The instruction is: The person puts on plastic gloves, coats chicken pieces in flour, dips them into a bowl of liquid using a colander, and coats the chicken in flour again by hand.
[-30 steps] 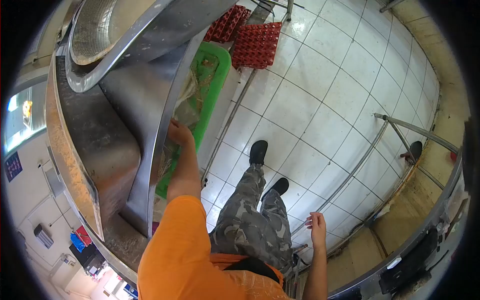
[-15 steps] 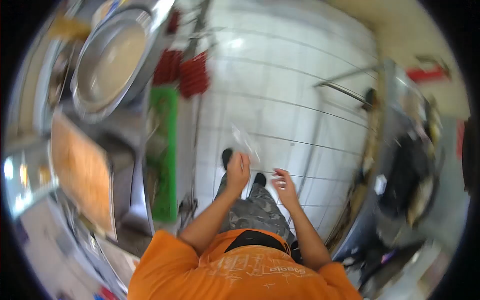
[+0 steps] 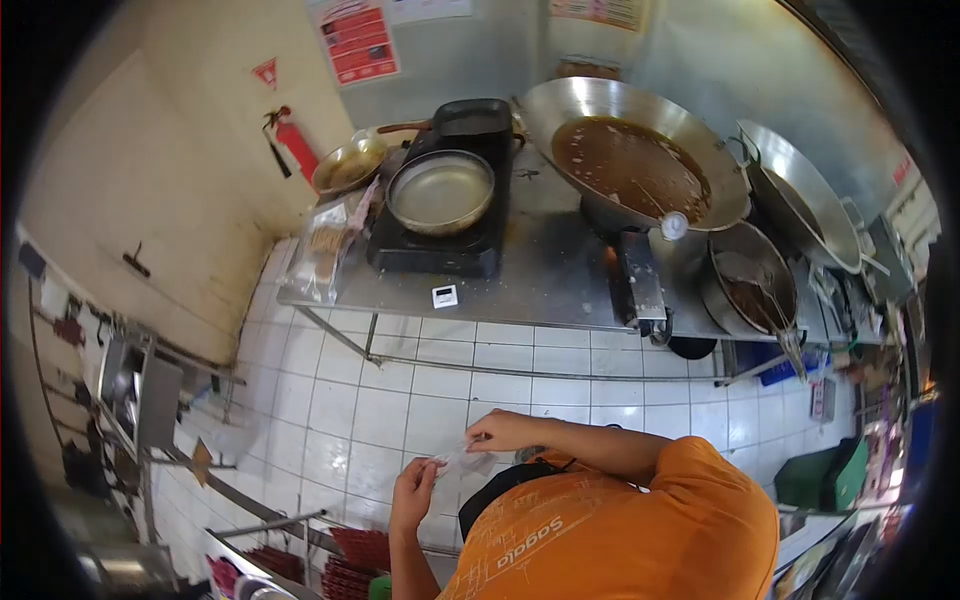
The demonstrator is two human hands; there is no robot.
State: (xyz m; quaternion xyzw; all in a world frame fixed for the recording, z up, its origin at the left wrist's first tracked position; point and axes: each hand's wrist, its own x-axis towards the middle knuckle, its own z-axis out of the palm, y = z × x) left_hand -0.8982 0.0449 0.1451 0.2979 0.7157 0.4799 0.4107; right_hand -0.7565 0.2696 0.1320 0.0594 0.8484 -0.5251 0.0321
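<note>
A thin clear plastic bag [image 3: 460, 468] is stretched between my two hands, in front of the orange shirt. My left hand [image 3: 412, 492] pinches one side of it with thumb and fingers. My right hand [image 3: 503, 431] has its fingertips closed on the other side, slightly higher in the view. Whether anything is inside the bag cannot be made out. Both hands are over the tiled floor, apart from the steel table [image 3: 545, 285].
On the table stand a frying pan [image 3: 440, 190] on a black stove, a large wok [image 3: 640, 165] of brown oil with a dial thermometer [image 3: 674, 226], a pot [image 3: 750, 280] and a small white timer [image 3: 444, 296]. A fire extinguisher [image 3: 295, 145] hangs on the wall.
My body and view have turned from the side counter toward the stove table. My right hand, earlier apart from the bag, now grips it together with my left.
</note>
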